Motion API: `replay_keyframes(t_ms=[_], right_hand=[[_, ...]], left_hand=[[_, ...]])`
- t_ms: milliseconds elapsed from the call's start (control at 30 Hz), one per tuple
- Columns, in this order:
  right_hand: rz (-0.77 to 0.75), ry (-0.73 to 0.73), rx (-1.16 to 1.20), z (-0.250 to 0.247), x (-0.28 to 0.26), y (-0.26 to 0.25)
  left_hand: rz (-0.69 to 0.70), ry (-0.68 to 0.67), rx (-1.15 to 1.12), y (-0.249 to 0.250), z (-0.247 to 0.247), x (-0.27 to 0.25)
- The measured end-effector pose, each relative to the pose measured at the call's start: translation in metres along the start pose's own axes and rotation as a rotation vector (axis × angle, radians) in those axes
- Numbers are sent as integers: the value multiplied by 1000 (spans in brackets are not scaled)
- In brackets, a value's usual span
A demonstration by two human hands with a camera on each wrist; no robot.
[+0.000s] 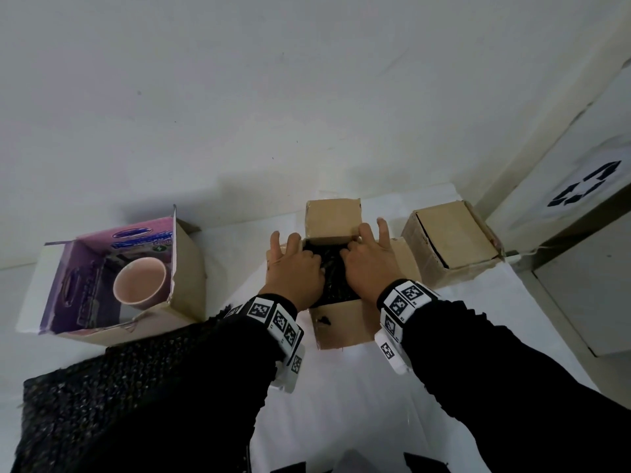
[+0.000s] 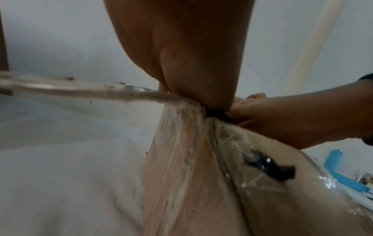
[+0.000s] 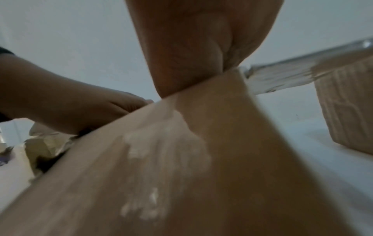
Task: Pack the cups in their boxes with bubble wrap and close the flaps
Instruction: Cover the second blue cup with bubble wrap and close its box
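Observation:
An open brown cardboard box (image 1: 345,322) stands at the middle of the white table, its far flap (image 1: 333,216) upright. Black bubble wrap (image 1: 333,278) fills its inside; any cup under it is hidden. My left hand (image 1: 293,264) and right hand (image 1: 363,259) lie side by side on the wrap, pressing down, fingers stretched towards the far rim. The left wrist view shows my left palm (image 2: 191,55) at the box edge (image 2: 181,175); the right wrist view shows my right palm (image 3: 191,47) on the box wall (image 3: 181,159). A pink cup (image 1: 140,283) sits unwrapped in the purple-lined box (image 1: 187,268) at left.
A closed brown box (image 1: 450,237) stands to the right, close to the open one. A large sheet of black bubble wrap (image 1: 119,387) lies at the front left under my left sleeve. A white wall runs behind the table; a white cabinet (image 1: 580,268) stands at right.

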State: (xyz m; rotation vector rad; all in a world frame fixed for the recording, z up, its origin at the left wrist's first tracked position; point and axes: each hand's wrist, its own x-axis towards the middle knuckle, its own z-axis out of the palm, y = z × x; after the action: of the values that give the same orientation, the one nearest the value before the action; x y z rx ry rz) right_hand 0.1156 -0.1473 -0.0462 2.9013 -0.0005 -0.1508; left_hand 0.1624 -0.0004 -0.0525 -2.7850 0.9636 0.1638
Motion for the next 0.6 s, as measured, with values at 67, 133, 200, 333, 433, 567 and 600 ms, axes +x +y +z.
replay_keyframes(t_ms=[67, 133, 200, 333, 433, 567, 600], right_hand=[[17, -36, 30, -1, 0, 1], [35, -62, 76, 1, 1, 3], [38, -63, 115, 4, 3, 4], [49, 79, 118, 5, -7, 6], [22, 272, 149, 10, -12, 6], [-81, 142, 121, 9, -7, 2], [-80, 88, 116, 8, -5, 2]], left_hand=[[12, -19, -3, -1, 1, 2], [19, -35, -7, -3, -1, 5], [24, -33, 2, -4, -2, 7], [31, 145, -60, -5, -1, -4], [17, 287, -45, -5, 2, -14], [-39, 179, -31, -2, -3, -18], [-34, 133, -15, -2, -3, -16]])
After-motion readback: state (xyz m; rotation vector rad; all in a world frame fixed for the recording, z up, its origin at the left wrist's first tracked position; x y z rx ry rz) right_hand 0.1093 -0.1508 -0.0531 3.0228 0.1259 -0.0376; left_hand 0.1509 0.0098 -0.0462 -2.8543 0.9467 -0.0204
